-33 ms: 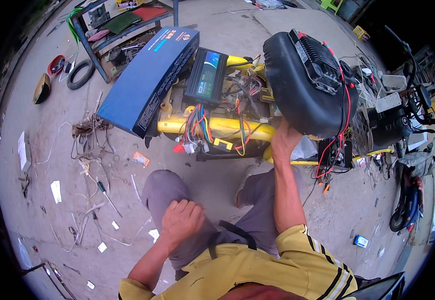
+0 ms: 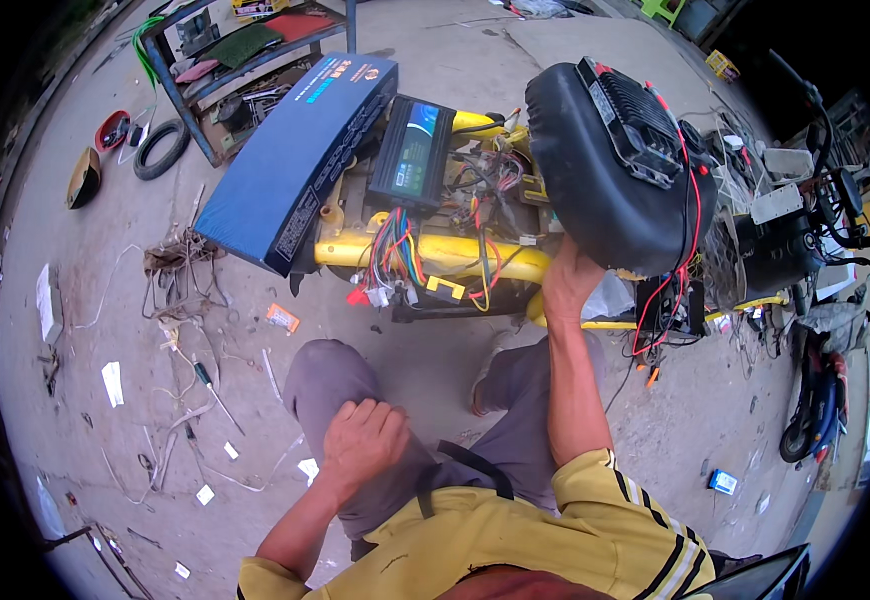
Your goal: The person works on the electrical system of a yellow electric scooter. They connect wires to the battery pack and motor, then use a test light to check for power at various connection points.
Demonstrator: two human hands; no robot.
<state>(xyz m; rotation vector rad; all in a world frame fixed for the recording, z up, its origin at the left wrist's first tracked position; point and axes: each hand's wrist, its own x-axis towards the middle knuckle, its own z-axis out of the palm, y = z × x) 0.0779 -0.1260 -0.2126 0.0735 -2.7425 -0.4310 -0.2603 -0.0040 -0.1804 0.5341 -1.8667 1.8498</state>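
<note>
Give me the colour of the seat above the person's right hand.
The seat is black, seen best in the head view.

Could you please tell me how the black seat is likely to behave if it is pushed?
The black seat will probably keep its form, since it looks thick and rounded. The finned black box might slide, as it lies on the seat's curved surface. The red cable could swing or snag, because it hangs loosely over the seat.
</note>
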